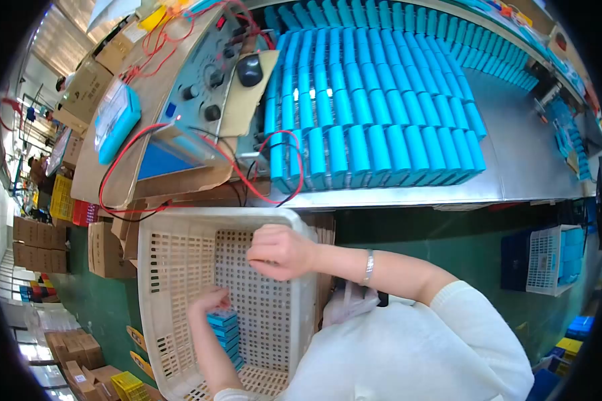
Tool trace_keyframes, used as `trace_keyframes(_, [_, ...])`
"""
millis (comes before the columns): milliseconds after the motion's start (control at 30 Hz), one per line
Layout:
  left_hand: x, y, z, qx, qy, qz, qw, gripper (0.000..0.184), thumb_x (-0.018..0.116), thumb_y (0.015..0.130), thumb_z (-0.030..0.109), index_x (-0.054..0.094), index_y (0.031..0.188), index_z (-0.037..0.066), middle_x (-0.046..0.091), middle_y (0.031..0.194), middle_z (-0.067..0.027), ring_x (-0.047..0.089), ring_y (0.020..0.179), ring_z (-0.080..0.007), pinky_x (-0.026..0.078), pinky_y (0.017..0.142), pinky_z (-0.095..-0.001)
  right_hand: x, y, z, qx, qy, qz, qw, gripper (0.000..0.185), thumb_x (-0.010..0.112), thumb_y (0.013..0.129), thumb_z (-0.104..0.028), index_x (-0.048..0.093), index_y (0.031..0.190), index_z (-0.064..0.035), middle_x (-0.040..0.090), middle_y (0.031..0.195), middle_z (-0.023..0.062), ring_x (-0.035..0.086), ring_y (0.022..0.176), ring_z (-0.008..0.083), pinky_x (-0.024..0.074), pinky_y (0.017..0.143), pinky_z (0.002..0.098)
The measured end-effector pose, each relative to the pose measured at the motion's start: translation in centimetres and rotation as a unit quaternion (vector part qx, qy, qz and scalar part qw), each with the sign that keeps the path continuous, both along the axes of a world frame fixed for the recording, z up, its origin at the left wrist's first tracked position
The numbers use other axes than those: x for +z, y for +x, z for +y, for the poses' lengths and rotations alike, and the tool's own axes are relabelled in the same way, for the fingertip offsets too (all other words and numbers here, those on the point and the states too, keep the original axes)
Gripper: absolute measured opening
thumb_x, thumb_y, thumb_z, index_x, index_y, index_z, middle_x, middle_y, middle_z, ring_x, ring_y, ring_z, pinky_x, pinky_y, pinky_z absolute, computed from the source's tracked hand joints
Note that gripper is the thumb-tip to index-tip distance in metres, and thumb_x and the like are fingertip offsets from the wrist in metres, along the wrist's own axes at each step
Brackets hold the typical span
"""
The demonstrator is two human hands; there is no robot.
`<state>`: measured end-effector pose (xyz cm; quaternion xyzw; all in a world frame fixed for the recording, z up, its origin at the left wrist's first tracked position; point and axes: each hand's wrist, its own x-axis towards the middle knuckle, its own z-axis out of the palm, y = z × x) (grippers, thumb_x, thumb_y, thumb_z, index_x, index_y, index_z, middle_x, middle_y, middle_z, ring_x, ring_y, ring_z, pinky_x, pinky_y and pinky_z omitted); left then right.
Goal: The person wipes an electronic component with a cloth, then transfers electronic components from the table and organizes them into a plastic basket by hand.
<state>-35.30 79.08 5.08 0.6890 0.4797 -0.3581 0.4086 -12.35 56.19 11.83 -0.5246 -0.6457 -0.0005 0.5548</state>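
A white plastic basket [147,294] with perforated walls stands below the table edge. Inside it, near the lower middle, blue packs [226,334] are stacked in a column. My left hand [209,301] is in the basket at the top of this column, fingers bent at the uppermost blue pack; the palm side is hidden. Over the basket's upper right part is my right hand [281,252], closed like a fist. What it holds, if anything, is hidden by the fingers. A metal bracelet circles the right wrist.
Rows of blue cylindrical packs [374,100] cover the metal table [508,147]. Left of them stands an instrument with knobs [197,93], red and black wires hanging over the basket's rim. Cardboard boxes [110,248] are at the left, another white basket [542,260] at the right.
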Motion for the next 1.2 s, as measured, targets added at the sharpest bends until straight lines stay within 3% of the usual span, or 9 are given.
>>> trace_keyframes(167, [16.0, 9.1, -11.7, -0.253, 0.051, -0.209, 0.943, 0.027, 0.053, 0.085, 0.022, 0.060, 0.074, -0.002, 0.062, 0.067, -0.0113, 0.060, 0.058, -0.0226, 0.048, 0.057, -0.0305, 0.9, 1.1, -7.2, -0.073, 0.110, 0.047, 0.990, 0.025, 0.064, 0.065, -0.006, 0.058, 0.089, -0.0047, 0.055, 0.085, 0.0085, 0.054, 0.082, 0.0278, 0.0433, 0.072, 0.0385])
trace_keyframes(300, [16.0, 16.7, -20.6, -0.344, 0.138, -0.517, 0.771, 0.017, 0.058, 0.081, 0.016, 0.055, 0.083, 0.000, 0.060, 0.083, -0.0145, 0.058, 0.077, -0.0310, 0.046, 0.067, -0.0351, 1.1, 7.5, -20.2, -0.362, -0.127, -0.031, 0.923, 0.049, 0.069, 0.060, -0.016, 0.054, 0.105, -0.0071, 0.048, 0.106, 0.0148, 0.045, 0.102, 0.0337, 0.0358, 0.087, 0.0452])
trace_keyframes(367, [13.6, 21.1, -23.8, -0.348, 0.218, -0.537, 0.737, 0.031, 0.057, 0.082, 0.023, 0.053, 0.104, 0.001, 0.054, 0.105, -0.0195, 0.052, 0.096, -0.0341, 0.041, 0.081, -0.0417, 0.0, 10.5, -25.9, -0.532, -0.227, -0.016, 0.816, 0.070, 0.073, 0.061, -0.025, 0.042, 0.123, -0.0124, 0.028, 0.124, 0.0237, 0.032, 0.113, 0.0413, 0.0277, 0.094, 0.0496])
trace_keyframes(433, [11.2, 25.1, -27.3, -0.325, 0.290, -0.495, 0.752, 0.048, 0.055, 0.084, 0.033, 0.044, 0.122, 0.005, 0.042, 0.122, -0.0244, 0.042, 0.110, -0.0399, 0.031, 0.091, -0.0554, -0.4, 13.2, -30.3, -0.617, -0.249, -0.032, 0.746, 0.079, 0.075, 0.061, -0.033, 0.037, 0.129, -0.0187, 0.027, 0.128, 0.0243, 0.030, 0.118, 0.0422, 0.0263, 0.094, 0.0513])
trace_keyframes(500, [10.3, 29.0, -31.2, -0.321, 0.346, -0.419, 0.776, 0.058, 0.049, 0.085, 0.046, 0.038, 0.132, 0.013, 0.030, 0.132, -0.0263, 0.031, 0.119, -0.0469, 0.017, 0.092, -0.0692, -0.4, 15.1, -32.5, -0.644, -0.267, -0.042, 0.715, 0.080, 0.072, 0.062, -0.042, 0.037, 0.131, -0.0209, 0.028, 0.129, 0.0244, 0.032, 0.118, 0.0426, 0.0275, 0.093, 0.0523])
trace_keyframes(633, [8.6, 33.8, -36.4, -0.359, 0.390, -0.336, 0.779, 0.064, 0.046, 0.082, 0.058, 0.034, 0.135, 0.026, 0.021, 0.140, -0.0227, 0.020, 0.125, -0.0514, 0.012, 0.092, -0.0729, -1.1, 17.7, -33.9, -0.645, -0.319, -0.026, 0.694, 0.080, 0.069, 0.062, -0.051, 0.038, 0.130, -0.0224, 0.032, 0.128, 0.0236, 0.036, 0.116, 0.0428, 0.0309, 0.090, 0.0534])
trace_keyframes(833, [6.8, 35.7, -39.3, -0.377, 0.374, -0.360, 0.767, 0.058, 0.052, 0.079, 0.054, 0.043, 0.126, 0.021, 0.023, 0.139, -0.0225, 0.021, 0.124, -0.0507, 0.015, 0.092, -0.0695, -1.0, 19.0, -34.2, -0.585, -0.372, -0.009, 0.721, 0.078, 0.069, 0.061, -0.055, 0.044, 0.127, -0.0211, 0.036, 0.127, 0.0220, 0.037, 0.116, 0.0394, 0.0323, 0.089, 0.0550])
trace_keyframes(967, [5.7, 35.7, -38.6, -0.372, 0.394, -0.444, 0.713, 0.061, 0.065, 0.073, 0.038, 0.044, 0.126, 0.016, 0.028, 0.134, -0.0214, 0.022, 0.123, -0.0435, 0.015, 0.094, -0.0648, -0.8, 18.5, -33.4, -0.536, -0.321, -0.087, 0.776, 0.070, 0.074, 0.062, -0.040, 0.048, 0.124, -0.0216, 0.032, 0.132, 0.0191, 0.025, 0.126, 0.0369, 0.0170, 0.098, 0.0587])
trace_keyframes(1200, [6.6, 35.7, -37.8, -0.387, 0.386, -0.477, 0.688, 0.066, 0.066, 0.073, 0.035, 0.039, 0.127, 0.007, 0.034, 0.130, -0.0200, 0.025, 0.123, -0.0390, 0.014, 0.093, -0.0664, -1.8, 17.4, -31.1, -0.523, -0.386, -0.118, 0.751, 0.065, 0.075, 0.064, -0.030, 0.050, 0.123, -0.0207, 0.033, 0.133, 0.0124, 0.031, 0.124, 0.0285, 0.0173, 0.097, 0.0588])
